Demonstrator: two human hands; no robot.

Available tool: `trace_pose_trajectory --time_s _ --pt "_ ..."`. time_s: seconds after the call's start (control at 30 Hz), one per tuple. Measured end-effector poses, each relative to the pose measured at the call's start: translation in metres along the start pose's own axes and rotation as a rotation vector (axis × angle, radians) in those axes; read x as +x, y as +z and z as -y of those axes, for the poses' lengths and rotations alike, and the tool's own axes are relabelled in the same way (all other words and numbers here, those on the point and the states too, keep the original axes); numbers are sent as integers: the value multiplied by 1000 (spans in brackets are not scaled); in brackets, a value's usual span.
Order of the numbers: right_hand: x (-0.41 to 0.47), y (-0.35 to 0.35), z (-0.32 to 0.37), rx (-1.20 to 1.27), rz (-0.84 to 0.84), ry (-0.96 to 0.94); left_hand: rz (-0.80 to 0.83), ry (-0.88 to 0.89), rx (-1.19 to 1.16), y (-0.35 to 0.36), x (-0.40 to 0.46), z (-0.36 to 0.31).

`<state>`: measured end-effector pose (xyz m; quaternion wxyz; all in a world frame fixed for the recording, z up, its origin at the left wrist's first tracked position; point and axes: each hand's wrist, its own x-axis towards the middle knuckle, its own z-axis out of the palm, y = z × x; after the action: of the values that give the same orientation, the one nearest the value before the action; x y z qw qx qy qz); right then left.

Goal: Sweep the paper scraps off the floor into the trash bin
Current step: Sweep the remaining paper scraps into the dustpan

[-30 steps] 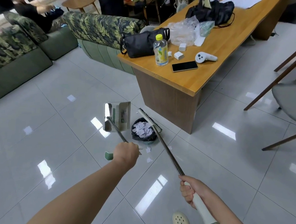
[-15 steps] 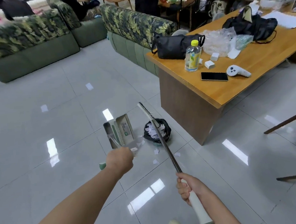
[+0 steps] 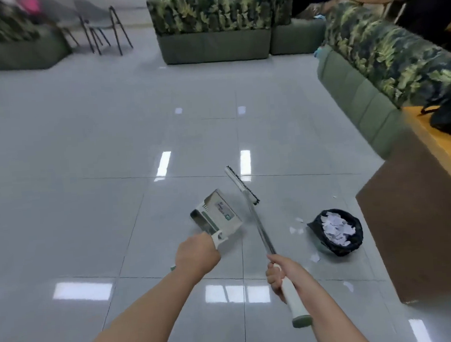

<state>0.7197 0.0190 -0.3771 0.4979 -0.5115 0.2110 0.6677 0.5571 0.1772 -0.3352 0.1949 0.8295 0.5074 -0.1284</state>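
Your left hand (image 3: pixel 197 256) is curled tight around the handle of the dustpan (image 3: pixel 217 216), and the pan sits tipped up in front of you, just above the grey tile floor (image 3: pixel 84 159). Your right hand (image 3: pixel 281 273) grips the white end of the broom (image 3: pixel 253 209), whose long metal stick runs away from you to the black brush head near the pan. Your 2 hands are apart, each one holding its own tool. The trash bin (image 3: pixel 336 232), with a black bag in it, stands on the floor to the right of the broom, close to the wooden table (image 3: pixel 422 210). It holds a pile of paper scraps (image 3: pixel 336 228). A few loose scraps (image 3: pixel 315 258) lie on the floor around the bin. Green leafy sofas (image 3: pixel 387 60) stand farther back. The picture is a bit blurry.
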Motion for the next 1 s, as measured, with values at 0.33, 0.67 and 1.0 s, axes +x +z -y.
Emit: trace_pose_trajectory --time_s 0.33,0.67,1.0 --pt "101 267 -80 -531 124 214 -220 -635 -843 -10 -26 229" --pt "180 480 -158 -1059 188 461 -410 -1031 -1098 -25 -8 404" --pt "266 731 -218 -1457 295 632 -664 -1439 -1530 -93 41 590"
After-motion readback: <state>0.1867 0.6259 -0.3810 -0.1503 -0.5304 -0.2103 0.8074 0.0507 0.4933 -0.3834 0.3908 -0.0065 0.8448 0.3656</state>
